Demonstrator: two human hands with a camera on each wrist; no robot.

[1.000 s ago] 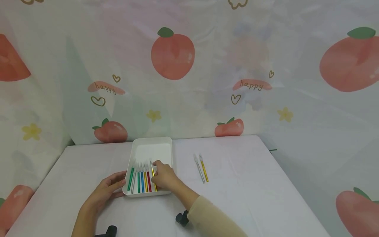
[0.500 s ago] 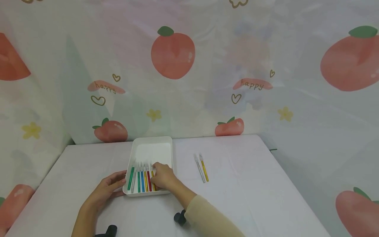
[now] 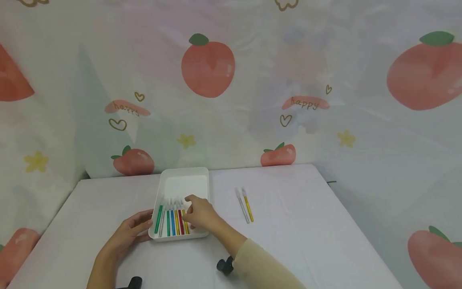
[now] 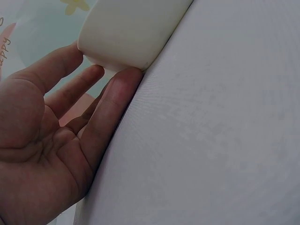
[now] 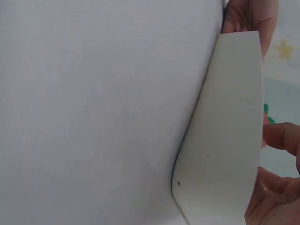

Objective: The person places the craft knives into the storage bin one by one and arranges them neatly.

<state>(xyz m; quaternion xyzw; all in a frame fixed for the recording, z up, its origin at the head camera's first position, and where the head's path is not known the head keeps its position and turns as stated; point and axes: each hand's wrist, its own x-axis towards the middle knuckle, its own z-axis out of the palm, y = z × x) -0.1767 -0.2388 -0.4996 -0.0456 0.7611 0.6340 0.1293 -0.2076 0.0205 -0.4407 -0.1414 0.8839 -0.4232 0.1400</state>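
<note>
A white tray (image 3: 184,180) holds a side-by-side row of slim pen-like tools with shiny coloured handles and clear tips. My left hand (image 3: 131,228) touches the tray's left side; in the left wrist view its fairly straight fingertips meet the tray's outer wall (image 4: 126,37). Over the tray's right side is my right hand (image 3: 202,214), thumb beside the rightmost yellow tool (image 3: 186,227), next to a red one (image 3: 181,222). Its index finger stretches out past the thumb. From the right wrist, the tray wall (image 5: 220,122) hides part of the right hand (image 5: 281,192).
Right of the tray, a silver tool (image 3: 242,208) and a yellow tool (image 3: 248,208) lie close together on the white tablecloth (image 3: 306,224). Black wrist-worn pieces show near both forearms. A fruit-patterned curtain (image 3: 238,120) hangs behind the table.
The rightmost yellow tool has shifted left, closer to the red one, with the right thumb beside it. The right index finger has lifted slightly. The left hand and tray stay put.
</note>
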